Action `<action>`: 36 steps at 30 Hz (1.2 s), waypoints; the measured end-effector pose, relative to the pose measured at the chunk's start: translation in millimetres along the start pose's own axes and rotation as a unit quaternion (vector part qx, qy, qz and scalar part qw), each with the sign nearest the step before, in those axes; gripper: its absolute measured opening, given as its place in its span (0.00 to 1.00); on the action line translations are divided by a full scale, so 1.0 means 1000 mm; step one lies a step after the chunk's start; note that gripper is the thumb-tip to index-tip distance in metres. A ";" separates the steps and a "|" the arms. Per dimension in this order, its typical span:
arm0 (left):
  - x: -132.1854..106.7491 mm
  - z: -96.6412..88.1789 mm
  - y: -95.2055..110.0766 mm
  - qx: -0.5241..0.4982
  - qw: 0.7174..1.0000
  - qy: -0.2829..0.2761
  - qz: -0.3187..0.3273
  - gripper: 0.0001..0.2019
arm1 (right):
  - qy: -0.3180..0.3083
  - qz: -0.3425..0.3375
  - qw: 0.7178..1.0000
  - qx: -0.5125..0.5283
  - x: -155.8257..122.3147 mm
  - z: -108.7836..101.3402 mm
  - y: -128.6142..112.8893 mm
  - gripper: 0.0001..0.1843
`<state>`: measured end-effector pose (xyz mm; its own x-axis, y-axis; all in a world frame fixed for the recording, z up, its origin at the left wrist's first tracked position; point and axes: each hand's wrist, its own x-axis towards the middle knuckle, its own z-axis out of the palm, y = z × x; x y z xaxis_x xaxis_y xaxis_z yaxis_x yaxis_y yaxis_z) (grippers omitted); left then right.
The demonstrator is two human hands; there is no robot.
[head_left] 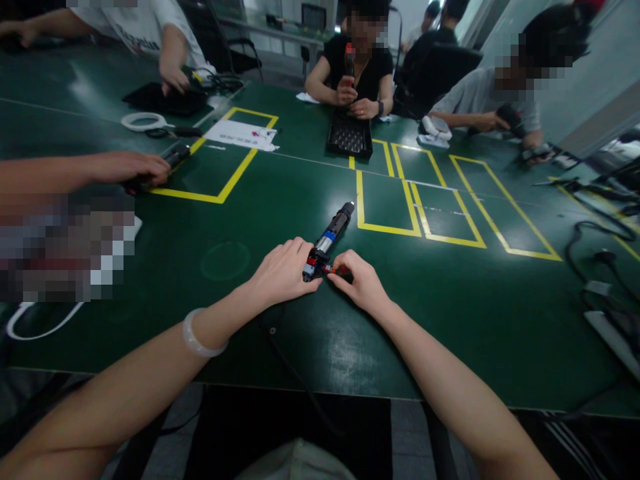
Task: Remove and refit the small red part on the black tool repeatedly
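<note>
A slim, dark handheld electric tool (pixel 336 227) lies on the green table with its inside exposed. A silver cylinder and a blue band show along its middle, and small red and grey parts sit at its near end. My left hand (pixel 285 272) is closed around the near end from the left, thumb below it. To the right, my right hand (pixel 363 283) pinches a small red-orange piece (pixel 330 269) against the tool's side; its kind is too small to tell. A dark cable (pixel 295 373) runs over the table's front edge.
Yellow tape rectangles (pixel 390 231) mark the table (pixel 450 320). At left, a co-worker's hand (pixel 150 168) rests by a dark tool. A black tray (pixel 350 137) and a paper sheet (pixel 243 133) lie farther back. Cables (pixel 580 247) spread at right. Other people sit across.
</note>
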<state>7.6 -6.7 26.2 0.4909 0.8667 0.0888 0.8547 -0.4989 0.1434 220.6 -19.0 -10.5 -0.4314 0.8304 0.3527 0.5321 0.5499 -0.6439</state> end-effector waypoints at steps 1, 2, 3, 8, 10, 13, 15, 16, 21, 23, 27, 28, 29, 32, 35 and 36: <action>0.000 0.000 0.001 -0.003 1.000 0.000 0.003 0.22 | -0.007 -0.002 1.000 -0.009 0.000 0.000 -0.001 0.03; -0.001 0.001 0.002 -0.006 1.000 0.000 0.006 0.22 | -0.011 -0.004 1.000 -0.018 0.000 0.000 -0.002 0.03; -0.001 0.001 0.003 -0.008 1.000 0.001 0.009 0.22 | -0.014 -0.006 1.000 -0.027 0.000 0.000 -0.003 0.03; -0.001 0.002 0.004 -0.001 1.000 0.004 0.017 0.23 | -0.025 -0.013 0.998 -0.053 0.001 -0.001 -0.008 0.02; -0.001 0.001 0.004 -0.003 1.000 0.003 0.016 0.23 | -0.025 -0.016 0.998 -0.053 0.001 -0.002 -0.007 0.02; -0.001 0.001 0.004 -0.006 1.000 0.003 0.014 0.23 | -0.022 -0.018 0.998 -0.047 0.001 -0.002 -0.006 0.01; -0.001 0.001 0.003 -0.007 1.000 0.003 0.013 0.23 | -0.022 -0.018 0.999 -0.042 0.001 -0.002 -0.006 0.01; -0.002 0.002 0.003 -0.008 1.000 0.003 0.013 0.23 | -0.023 -0.019 0.999 -0.039 0.001 -0.003 -0.007 0.01; -0.003 0.003 0.003 -0.018 1.000 0.008 0.007 0.23 | -0.024 -0.025 0.999 -0.031 0.000 -0.003 -0.008 0.04; -0.004 0.004 0.004 -0.023 1.000 0.010 0.004 0.24 | -0.021 -0.026 0.999 -0.031 0.000 -0.002 -0.007 0.04; -0.005 0.006 0.006 -0.027 0.999 0.020 0.005 0.25 | -0.014 -0.028 0.999 -0.032 -0.001 0.000 -0.005 0.04; -0.005 0.006 0.008 -0.026 0.999 0.023 0.005 0.25 | -0.015 -0.027 0.999 -0.032 -0.001 0.000 -0.004 0.04; -0.006 0.007 0.009 -0.024 0.999 0.026 0.006 0.25 | -0.017 -0.027 0.999 -0.030 0.000 0.000 -0.004 0.04; -0.007 0.007 0.013 -0.009 0.999 0.033 0.011 0.25 | -0.023 -0.031 0.999 -0.021 0.000 0.001 -0.004 0.04; -0.007 0.007 0.016 0.009 0.999 0.036 0.014 0.24 | -0.027 -0.035 0.999 -0.012 0.000 0.001 -0.005 0.04; -0.007 0.007 0.017 0.013 0.999 0.037 0.015 0.24 | -0.028 -0.034 0.999 -0.010 0.000 0.001 -0.005 0.04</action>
<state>19.6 -20.8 21.1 0.5032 0.8480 0.1663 0.8443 -0.5235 0.1147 216.9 -21.4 -8.3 -0.5067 0.7852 0.3559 0.5146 0.6067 -0.6060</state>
